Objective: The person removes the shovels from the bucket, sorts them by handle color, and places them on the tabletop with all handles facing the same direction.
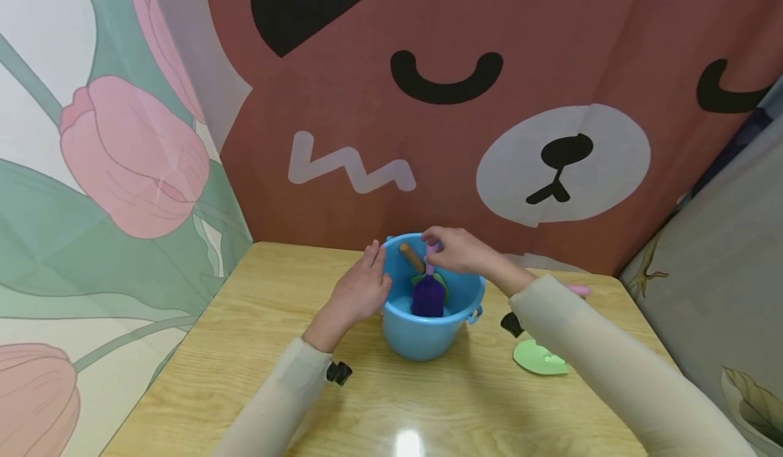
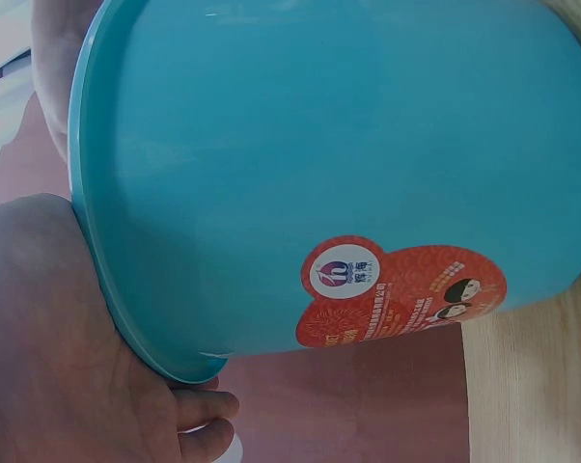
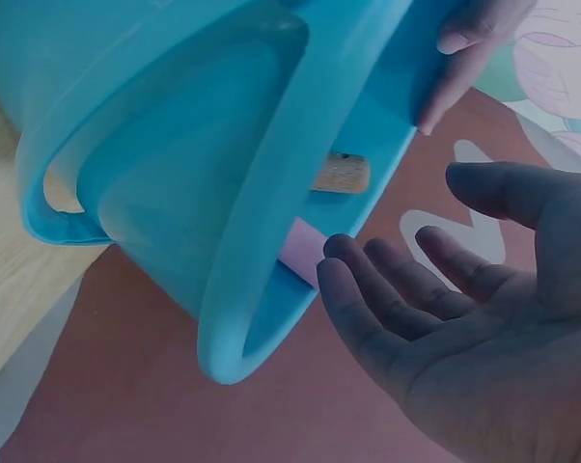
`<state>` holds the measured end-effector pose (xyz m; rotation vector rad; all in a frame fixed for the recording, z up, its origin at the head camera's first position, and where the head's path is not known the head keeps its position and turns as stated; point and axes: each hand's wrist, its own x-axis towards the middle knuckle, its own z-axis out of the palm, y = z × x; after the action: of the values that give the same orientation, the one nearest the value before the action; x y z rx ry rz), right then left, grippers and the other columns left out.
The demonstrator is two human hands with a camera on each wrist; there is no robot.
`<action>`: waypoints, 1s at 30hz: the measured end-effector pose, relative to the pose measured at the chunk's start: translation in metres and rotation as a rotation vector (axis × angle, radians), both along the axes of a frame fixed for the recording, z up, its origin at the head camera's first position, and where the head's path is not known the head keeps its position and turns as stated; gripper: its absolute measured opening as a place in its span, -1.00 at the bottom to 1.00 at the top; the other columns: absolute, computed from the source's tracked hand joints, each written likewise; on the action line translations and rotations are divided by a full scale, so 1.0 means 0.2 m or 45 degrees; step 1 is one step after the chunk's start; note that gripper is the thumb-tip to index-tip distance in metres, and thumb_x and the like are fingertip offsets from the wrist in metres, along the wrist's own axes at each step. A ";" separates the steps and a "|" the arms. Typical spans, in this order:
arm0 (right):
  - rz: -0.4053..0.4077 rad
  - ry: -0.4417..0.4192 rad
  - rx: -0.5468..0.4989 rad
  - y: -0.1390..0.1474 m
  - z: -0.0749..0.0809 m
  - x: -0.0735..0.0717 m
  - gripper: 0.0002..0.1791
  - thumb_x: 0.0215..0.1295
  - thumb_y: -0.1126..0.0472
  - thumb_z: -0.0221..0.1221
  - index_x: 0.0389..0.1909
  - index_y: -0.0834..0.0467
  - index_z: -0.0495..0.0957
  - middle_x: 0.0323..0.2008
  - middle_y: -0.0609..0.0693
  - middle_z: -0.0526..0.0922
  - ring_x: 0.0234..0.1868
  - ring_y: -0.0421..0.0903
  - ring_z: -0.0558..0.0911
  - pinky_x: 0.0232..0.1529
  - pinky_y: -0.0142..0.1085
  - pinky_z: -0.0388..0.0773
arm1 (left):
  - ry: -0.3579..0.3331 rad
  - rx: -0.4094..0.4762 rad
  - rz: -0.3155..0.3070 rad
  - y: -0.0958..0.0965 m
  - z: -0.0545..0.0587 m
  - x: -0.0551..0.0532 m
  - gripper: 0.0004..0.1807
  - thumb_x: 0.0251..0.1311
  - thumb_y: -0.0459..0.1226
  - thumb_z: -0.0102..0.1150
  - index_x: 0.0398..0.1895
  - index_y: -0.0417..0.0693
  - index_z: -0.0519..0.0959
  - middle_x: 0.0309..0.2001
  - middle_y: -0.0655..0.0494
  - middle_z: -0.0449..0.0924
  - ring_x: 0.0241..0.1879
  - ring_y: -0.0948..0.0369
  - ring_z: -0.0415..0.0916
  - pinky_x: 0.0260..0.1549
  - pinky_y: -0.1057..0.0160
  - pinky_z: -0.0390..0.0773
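A light blue bucket (image 1: 422,338) stands upright on the table. Inside it lean a toy shovel with a purple blade (image 1: 428,298) and a pink handle (image 3: 302,253), a wooden handle (image 1: 412,258) and something green (image 1: 446,288), partly covered by the blade. My left hand (image 1: 361,288) rests against the bucket's left rim, its fingers extended. Over the far right rim is my right hand (image 1: 463,250); in the right wrist view its fingers are loosely bent, thumb apart, with fingertips right at the pink handle's end and nothing gripped.
On the table (image 1: 245,368), right of the bucket, lies a light green flat piece (image 1: 540,358), partly behind the right sleeve. A pink handle end (image 1: 579,290) shows beyond that forearm. Printed curtains (image 1: 342,117) hang behind the table and along its sides.
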<state>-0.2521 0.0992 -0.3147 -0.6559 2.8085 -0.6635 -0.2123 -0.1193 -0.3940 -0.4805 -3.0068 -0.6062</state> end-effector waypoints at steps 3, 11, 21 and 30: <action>-0.005 -0.008 0.011 -0.02 -0.01 -0.02 -0.46 0.43 0.11 0.19 0.37 0.20 0.42 0.25 0.19 0.57 0.28 0.15 0.54 0.28 0.09 0.49 | 0.004 0.008 -0.001 0.00 0.00 0.00 -0.29 0.57 -0.03 -0.31 0.62 -0.22 -0.05 0.64 -0.10 -0.17 0.62 -0.01 -0.21 0.51 -0.03 0.06; -0.045 -0.106 0.045 -0.07 -0.03 -0.04 -0.45 0.43 0.12 0.19 0.38 0.18 0.39 0.27 0.20 0.54 0.16 0.07 0.63 0.28 0.08 0.49 | 0.004 0.009 -0.007 0.00 -0.01 -0.01 -0.30 0.57 -0.03 -0.34 0.61 -0.22 -0.05 0.64 -0.11 -0.17 0.62 0.02 -0.23 0.52 0.00 0.05; -0.050 -0.157 0.041 -0.12 -0.02 -0.08 -0.45 0.45 0.12 0.16 0.39 0.20 0.38 0.31 0.22 0.50 -0.25 -0.13 0.74 0.31 0.05 0.47 | 0.010 0.020 -0.012 -0.01 -0.01 0.00 -0.30 0.58 -0.03 -0.31 0.61 -0.23 -0.04 0.64 -0.11 -0.16 0.62 0.02 -0.24 0.52 -0.01 0.05; -0.048 -0.188 0.051 -0.17 -0.04 -0.10 -0.43 0.44 0.15 0.17 0.40 0.24 0.35 0.26 0.26 0.54 -0.40 -0.15 0.72 0.12 -0.10 0.63 | 0.008 -0.013 -0.012 0.00 -0.01 -0.01 -0.29 0.60 0.01 -0.37 0.61 -0.24 -0.06 0.64 -0.12 -0.19 0.62 -0.02 -0.22 0.53 0.01 0.03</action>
<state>-0.2718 0.0652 -0.3217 -0.5254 2.6959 -0.6336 -0.2146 -0.1198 -0.3959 -0.4960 -3.0047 -0.5887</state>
